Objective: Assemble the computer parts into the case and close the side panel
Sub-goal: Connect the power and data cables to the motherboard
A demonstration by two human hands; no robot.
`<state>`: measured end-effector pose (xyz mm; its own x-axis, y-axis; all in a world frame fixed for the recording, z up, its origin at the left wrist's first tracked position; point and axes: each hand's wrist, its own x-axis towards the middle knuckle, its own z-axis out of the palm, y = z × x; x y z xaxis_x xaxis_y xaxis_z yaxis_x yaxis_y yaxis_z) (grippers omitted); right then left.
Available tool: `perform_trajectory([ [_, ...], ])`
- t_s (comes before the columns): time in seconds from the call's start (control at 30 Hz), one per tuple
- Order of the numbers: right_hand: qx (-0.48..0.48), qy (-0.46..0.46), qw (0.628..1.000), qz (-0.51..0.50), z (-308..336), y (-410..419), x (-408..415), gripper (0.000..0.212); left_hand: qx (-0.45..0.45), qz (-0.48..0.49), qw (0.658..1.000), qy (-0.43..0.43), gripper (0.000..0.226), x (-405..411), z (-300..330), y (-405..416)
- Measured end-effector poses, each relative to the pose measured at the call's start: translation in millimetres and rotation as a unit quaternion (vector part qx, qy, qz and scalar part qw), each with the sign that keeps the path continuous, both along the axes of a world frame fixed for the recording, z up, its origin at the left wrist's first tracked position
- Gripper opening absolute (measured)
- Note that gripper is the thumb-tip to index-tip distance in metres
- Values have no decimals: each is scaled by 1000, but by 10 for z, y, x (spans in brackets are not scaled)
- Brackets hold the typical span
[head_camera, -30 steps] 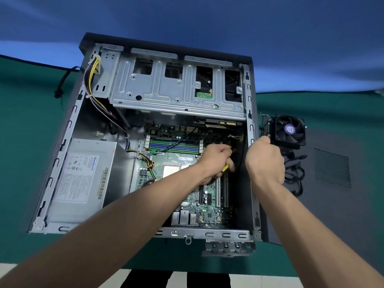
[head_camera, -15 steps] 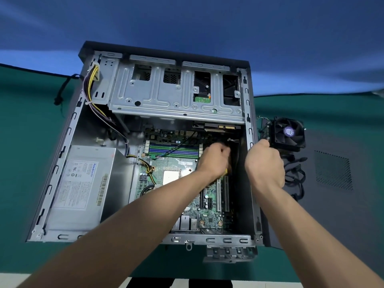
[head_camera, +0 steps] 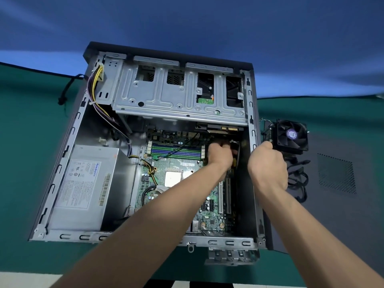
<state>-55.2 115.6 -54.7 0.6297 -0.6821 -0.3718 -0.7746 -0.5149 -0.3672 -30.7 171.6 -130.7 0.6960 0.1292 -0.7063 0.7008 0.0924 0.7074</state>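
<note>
The open computer case point(head_camera: 62, 183) lies on its side on a green table. Inside are the motherboard point(head_camera: 176, 163), a grey power supply point(head_camera: 83, 183) and a metal drive cage point(head_camera: 176, 96). My left hand point(head_camera: 220, 154) reaches deep into the right part of the case. Its fingers are curled around a small part with a yellow end point(head_camera: 234, 163), which is mostly hidden. My right hand point(head_camera: 268, 165) is curled over the case's right wall point(head_camera: 254, 134), beside a black CPU cooler fan point(head_camera: 291, 135). The dark side panel point(head_camera: 332, 173) lies flat to the right.
Black cables point(head_camera: 299, 179) are bundled on the side panel below the cooler. Yellow and purple power wires point(head_camera: 95, 88) run down the case's left inside. A black cord point(head_camera: 66, 90) lies on the table at the far left. The table's front edge is near me.
My left hand has pushed a little farther into the case, toward the drive cage. My right hand has stayed at the right wall.
</note>
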Motion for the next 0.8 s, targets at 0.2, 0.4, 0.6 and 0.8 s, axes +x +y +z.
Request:
perform_trajectory([
  [0.2, -11, 4, 1000, 21, 12, 17, -14, 48, -66, 41, 997, 0, 14, -14, 121, -18],
  [0.4, -11, 12, 1000, 25, 34, 32, -12, 48, -76, 9, 997, -11, 20, -90, 71, 97],
  [0.6, -18, 16, 999, 34, 38, 25, -25, 46, 174, -183, 957, -142, 25, -186, -30, 152],
  [0.8, -17, 17, 999, 49, 56, 29, -33, 45, 290, -228, 918, -147, 28, -207, -13, 128],
])
